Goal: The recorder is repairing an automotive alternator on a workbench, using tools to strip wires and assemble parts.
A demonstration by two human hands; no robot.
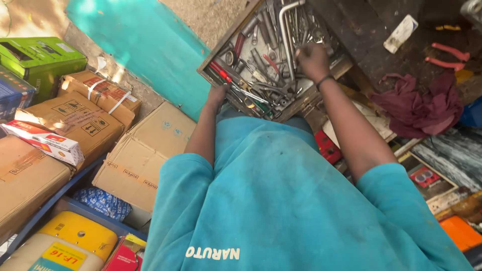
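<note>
Left hand (218, 95) is gripping the near rim of a shallow wooden tray (213, 56) packed with steel wrenches and red-handled screwdrivers, while the right hand (312, 60) is digging into the pile, fingers curled around something among the tools, can't tell what exactly, just beside a bent chrome L-shaped wrench (285, 31).

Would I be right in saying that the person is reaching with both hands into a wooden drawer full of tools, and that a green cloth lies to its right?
Not quite: the cloth is maroon, not green, as the head view shows. The rest holds: left hand and right hand reach into the wooden drawer of tools.
</note>
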